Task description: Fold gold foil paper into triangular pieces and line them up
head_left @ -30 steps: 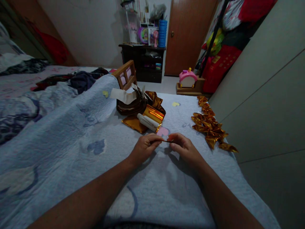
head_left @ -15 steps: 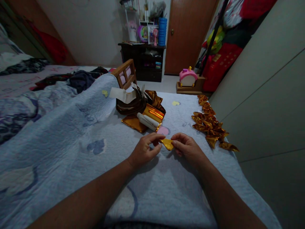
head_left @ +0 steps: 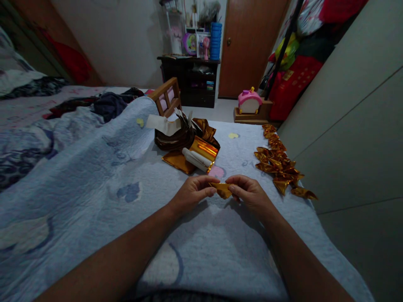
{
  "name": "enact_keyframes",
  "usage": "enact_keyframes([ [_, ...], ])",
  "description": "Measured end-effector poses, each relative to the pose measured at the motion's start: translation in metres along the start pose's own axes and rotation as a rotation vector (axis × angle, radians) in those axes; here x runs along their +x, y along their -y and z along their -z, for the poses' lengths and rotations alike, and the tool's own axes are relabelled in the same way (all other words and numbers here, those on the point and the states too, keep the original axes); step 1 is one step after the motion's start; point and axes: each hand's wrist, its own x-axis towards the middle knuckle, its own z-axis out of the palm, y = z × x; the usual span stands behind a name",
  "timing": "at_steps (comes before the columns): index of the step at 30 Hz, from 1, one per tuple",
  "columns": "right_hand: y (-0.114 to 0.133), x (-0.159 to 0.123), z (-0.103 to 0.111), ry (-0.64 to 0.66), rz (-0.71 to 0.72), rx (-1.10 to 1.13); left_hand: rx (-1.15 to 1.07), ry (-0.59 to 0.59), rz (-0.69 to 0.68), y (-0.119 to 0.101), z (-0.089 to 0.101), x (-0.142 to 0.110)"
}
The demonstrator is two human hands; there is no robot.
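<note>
A small folded piece of gold foil paper [head_left: 223, 191] is held between my two hands above the bed cover. My left hand [head_left: 195, 193] pinches its left tip between thumb and fingers. On the other side, the thumb and fingers of my right hand [head_left: 248, 192] grip its right end. Just beyond my hands lie a sheet of gold foil paper [head_left: 204, 149] with a white roll-like piece [head_left: 197, 160] on it and a dark, fanned stack of paper [head_left: 173, 140]. Several folded gold foil pieces [head_left: 277, 163] lie in a row to the right.
A pale blue quilted cover [head_left: 126, 226] is spread under everything. The white cabinet [head_left: 355, 151] rises along the right edge. Crumpled clothes [head_left: 108, 107] lie at the left. Past the bed's far end stand a pink toy case [head_left: 249, 102] and a dark shelf unit [head_left: 189, 84].
The foil piece was edge-on between my fingers and has turned so its flat face shows. My left fingers opened a little, then closed on its left tip again.
</note>
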Motion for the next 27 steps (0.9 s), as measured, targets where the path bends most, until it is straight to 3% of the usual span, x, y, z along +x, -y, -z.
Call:
enact_keyframes([
  [10,0.0017,-0.0015,-0.0019,0.036,-0.068,0.02,-0.092,-0.013,0.072,-0.0096,-0.0015,-0.001],
  [16,0.0005,-0.0015,-0.0014,0.05,-0.029,0.031,-0.133,0.01,0.092,-0.0083,-0.0019,0.0],
  [27,-0.0013,-0.0013,-0.0014,0.084,-0.053,0.077,-0.028,0.002,-0.051,-0.0101,-0.0004,0.0007],
])
